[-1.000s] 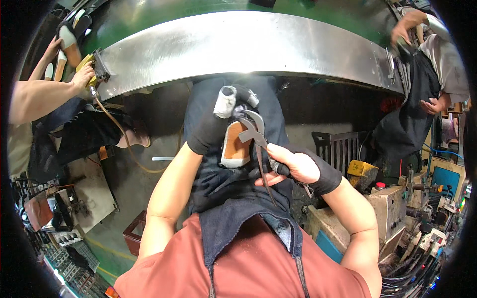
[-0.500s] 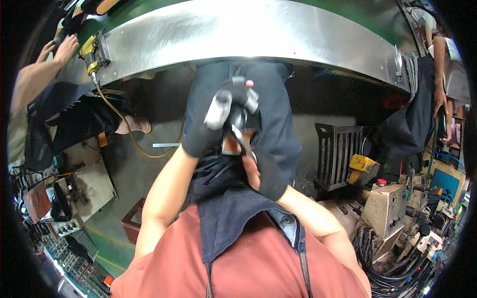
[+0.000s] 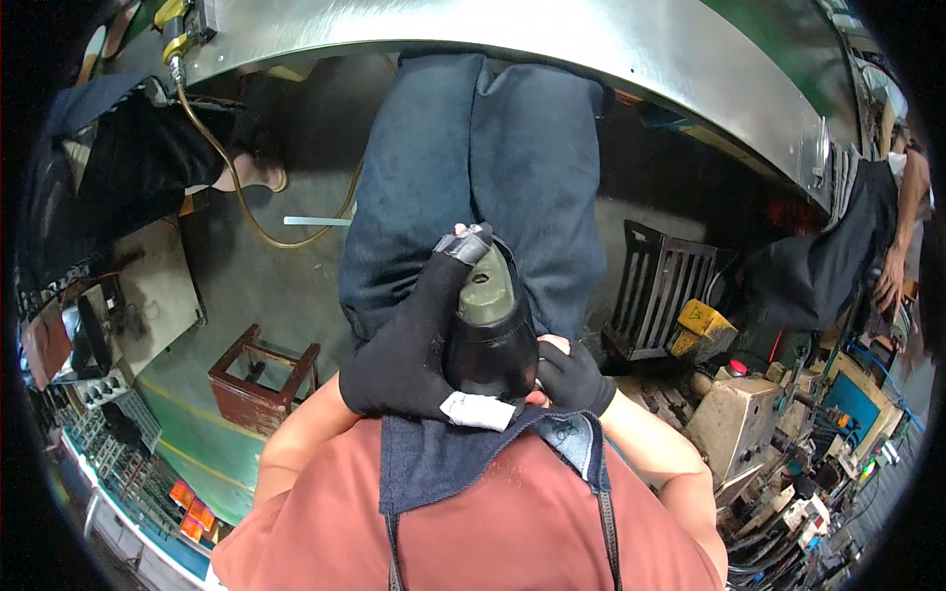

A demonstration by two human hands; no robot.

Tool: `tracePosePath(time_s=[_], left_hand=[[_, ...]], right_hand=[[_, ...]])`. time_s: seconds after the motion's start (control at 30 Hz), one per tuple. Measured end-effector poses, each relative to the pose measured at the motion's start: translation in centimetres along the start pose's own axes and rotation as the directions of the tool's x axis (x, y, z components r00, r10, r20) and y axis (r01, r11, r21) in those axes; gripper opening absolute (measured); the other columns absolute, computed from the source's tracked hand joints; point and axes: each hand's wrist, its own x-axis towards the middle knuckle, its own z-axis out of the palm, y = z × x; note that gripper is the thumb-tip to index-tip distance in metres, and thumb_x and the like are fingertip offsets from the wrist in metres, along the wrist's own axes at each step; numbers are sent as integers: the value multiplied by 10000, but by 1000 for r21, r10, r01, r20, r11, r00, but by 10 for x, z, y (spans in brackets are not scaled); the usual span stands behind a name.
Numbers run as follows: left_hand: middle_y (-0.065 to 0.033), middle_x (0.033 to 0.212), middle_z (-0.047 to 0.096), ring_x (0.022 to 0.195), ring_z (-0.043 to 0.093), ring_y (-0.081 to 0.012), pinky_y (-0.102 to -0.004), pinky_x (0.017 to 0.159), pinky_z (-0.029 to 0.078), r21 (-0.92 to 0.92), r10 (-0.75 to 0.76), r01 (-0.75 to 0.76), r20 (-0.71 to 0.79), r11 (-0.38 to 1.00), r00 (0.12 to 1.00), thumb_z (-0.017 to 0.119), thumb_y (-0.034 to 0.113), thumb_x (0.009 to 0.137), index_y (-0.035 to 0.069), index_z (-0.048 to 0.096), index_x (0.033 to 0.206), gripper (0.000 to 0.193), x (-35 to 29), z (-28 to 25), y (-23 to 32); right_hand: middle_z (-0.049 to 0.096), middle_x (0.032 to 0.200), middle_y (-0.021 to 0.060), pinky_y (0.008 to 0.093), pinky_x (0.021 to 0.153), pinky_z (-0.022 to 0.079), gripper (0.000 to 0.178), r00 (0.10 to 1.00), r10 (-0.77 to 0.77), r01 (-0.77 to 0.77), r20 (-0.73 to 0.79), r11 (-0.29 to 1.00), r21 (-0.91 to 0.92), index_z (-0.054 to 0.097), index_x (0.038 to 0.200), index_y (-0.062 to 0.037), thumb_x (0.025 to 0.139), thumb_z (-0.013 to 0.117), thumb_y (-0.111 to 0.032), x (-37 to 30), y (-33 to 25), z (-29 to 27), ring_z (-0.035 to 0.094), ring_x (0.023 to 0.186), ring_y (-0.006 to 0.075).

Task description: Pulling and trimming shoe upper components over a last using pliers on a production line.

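A black shoe (image 3: 490, 355) on a green shoe last (image 3: 487, 293) lies in my lap against my apron, the last's hole facing up. My left hand (image 3: 419, 340), in a black fingerless glove with grey and white tape on its fingers, is wrapped round the shoe's left side. My right hand (image 3: 574, 378), gloved in black too, is closed at the shoe's lower right edge. Bare fingertips show there, and the shoe hides whatever is between them.
A metal bench (image 3: 424, 22) runs across the far side, with a yellow air tool (image 3: 175, 30) and its hose (image 3: 219, 153) at the left. A brown stool (image 3: 258, 379) stands left; a slatted black rack (image 3: 665, 295) and machinery (image 3: 734, 424) are right. Another person's hand (image 3: 892, 281) is far right.
Both hands and the shoe have come down from over my thighs to my apron. The green last now shows clearly. My view has tilted, moving the bench up in the picture.
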Motion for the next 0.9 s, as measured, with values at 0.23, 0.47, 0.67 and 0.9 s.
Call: tracePosePath(time_s=[0.23, 0.47, 0.67, 0.9], left_hand=[[-209, 1421, 454, 1412, 373, -381, -495, 1210, 183, 154, 143, -140, -10, 978, 990, 938, 412, 577, 15, 422, 1415, 1061, 20, -7, -7], [-215, 1401, 459, 1367, 412, -398, -502, 1205, 194, 126, 170, -166, -19, 978, 985, 929, 410, 571, 23, 435, 1391, 1033, 30, -12, -9], [-236, 1398, 455, 1360, 409, -440, -509, 1158, 297, 263, 299, -272, -69, 926, 952, 901, 379, 626, 35, 496, 1348, 897, 47, -18, 14], [-145, 1222, 528, 1261, 495, -343, -455, 1109, 361, 162, 460, -447, -51, 880, 887, 756, 134, 756, 70, 637, 1118, 386, 91, -32, 2]], right_hand=[[619, 1001, 165, 453, 847, 549, 412, 975, -167, 172, -147, 985, 21, 562, 781, -19, 706, 721, -391, 34, 51, 9, 642, 933, 349], [597, 933, 142, 440, 849, 557, 358, 966, -198, 214, -169, 974, 77, 560, 717, -36, 620, 692, -354, 47, 78, 27, 641, 915, 339], [598, 938, 155, 421, 807, 538, 326, 996, 27, -9, -81, 977, 215, 594, 764, -32, 683, 709, -326, 50, 49, 18, 630, 917, 336], [614, 925, 171, 455, 765, 494, 278, 939, 343, -319, 11, 860, 399, 646, 1070, -30, 979, 571, -281, 58, -2, -30, 613, 885, 367]])
